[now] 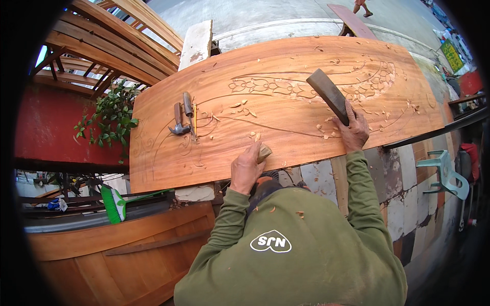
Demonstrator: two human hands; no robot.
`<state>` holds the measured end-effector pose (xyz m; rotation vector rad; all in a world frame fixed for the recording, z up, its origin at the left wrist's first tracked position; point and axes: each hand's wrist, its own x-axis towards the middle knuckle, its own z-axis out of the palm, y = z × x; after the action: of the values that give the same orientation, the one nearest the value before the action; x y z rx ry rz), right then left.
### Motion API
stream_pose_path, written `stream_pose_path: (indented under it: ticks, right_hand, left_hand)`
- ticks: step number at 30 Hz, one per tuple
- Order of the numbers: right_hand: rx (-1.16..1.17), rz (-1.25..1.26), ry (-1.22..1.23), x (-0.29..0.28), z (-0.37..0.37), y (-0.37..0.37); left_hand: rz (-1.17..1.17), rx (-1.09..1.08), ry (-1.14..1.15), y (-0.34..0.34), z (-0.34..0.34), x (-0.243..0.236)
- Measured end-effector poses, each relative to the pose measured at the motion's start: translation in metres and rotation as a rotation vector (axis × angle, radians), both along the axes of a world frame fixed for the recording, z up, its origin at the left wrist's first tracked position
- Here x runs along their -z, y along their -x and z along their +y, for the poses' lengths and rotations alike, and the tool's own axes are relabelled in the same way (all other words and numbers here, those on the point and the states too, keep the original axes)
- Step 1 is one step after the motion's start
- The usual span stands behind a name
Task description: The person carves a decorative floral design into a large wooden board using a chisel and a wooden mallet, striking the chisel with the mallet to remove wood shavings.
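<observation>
A large wooden panel [286,122] with carved scrolls and flowers lies in front of me. My left hand [246,168] is closed around a short wooden handle [264,152] over the near edge; any blade on it is hidden. Gripped at its lower end, a long dark wooden block [329,94] tilts up and leftward from my right hand [353,131]. On the panel's left part rest a claw hammer [178,124], a dark-handled chisel [188,105] and a yellow pencil [195,115]. Curled wood shavings [248,110] are scattered about.
Stacked timber [115,41] rises at the far left above a red wall [56,120] and a leafy plant [109,109]. A green broom [113,205] and another wooden panel [148,255] are at lower left. A pale plastic chair [445,173] stands at right. Another person's legs [362,7] show far off.
</observation>
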<state>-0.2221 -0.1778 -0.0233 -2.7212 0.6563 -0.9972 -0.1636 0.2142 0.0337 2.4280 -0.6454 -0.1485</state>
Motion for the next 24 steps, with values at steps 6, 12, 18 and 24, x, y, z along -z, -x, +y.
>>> stream_pose_path:
  ticks: [6,12,18,24]
  right_hand:
    - [0.072,0.064,0.008,-0.007,0.012,-0.004]
    - [0.147,0.135,0.048,-0.009,0.017,-0.012]
    - [0.154,0.261,-0.085,-0.017,0.015,-0.013]
    - [-0.226,-0.176,-0.335,-0.114,0.078,-0.036]
  left_hand:
    - [-0.121,0.01,0.069,-0.03,0.013,0.013]
    - [0.046,0.17,0.05,-0.055,0.022,0.018]
    - [0.088,0.254,0.012,-0.065,0.026,0.013]
    - [0.043,0.34,-0.07,-0.073,0.023,0.01]
